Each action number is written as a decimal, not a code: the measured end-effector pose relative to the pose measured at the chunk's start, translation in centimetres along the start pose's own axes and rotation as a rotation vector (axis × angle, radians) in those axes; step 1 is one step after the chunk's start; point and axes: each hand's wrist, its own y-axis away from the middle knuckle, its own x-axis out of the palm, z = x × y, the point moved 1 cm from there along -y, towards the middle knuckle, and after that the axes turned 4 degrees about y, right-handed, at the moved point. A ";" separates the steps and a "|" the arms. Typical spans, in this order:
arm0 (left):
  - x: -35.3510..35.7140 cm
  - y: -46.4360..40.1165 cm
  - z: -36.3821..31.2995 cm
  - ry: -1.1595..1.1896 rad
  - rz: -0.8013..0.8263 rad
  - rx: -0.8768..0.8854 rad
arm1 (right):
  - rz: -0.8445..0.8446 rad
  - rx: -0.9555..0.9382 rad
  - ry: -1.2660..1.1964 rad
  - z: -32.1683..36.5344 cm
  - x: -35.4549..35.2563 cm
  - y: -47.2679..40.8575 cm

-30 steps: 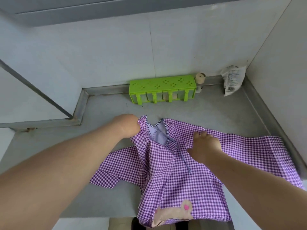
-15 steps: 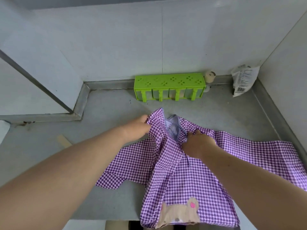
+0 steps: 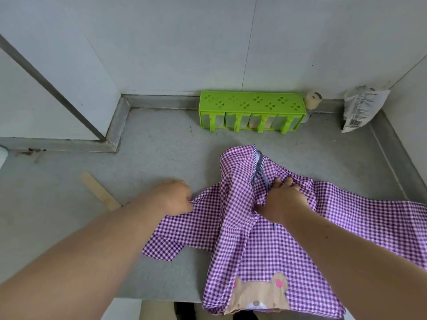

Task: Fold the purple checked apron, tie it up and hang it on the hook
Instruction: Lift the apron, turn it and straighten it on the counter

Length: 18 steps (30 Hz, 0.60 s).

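Cut off by the right edge and the bottom edge: the apron [image 3: 265,241]. Hidden under its cloth: the fingertips of the left hand [image 3: 175,199] (curled at the cloth's edge). Too small to read: the print on the packet [image 3: 362,107]. Half hidden behind the green rack [image 3: 251,112]: a small pale jar [image 3: 313,101].

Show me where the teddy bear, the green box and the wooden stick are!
teddy bear [image 3: 260,294], head view, on its tan face.
green box [image 3: 251,103], head view, on its top with the clover holes.
wooden stick [image 3: 99,194], head view, on its flat middle.
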 end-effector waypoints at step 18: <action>-1.7 7.4 13.5 1.279 0.136 -0.461 | 0.023 -0.070 0.264 1.7 -2.2 1.6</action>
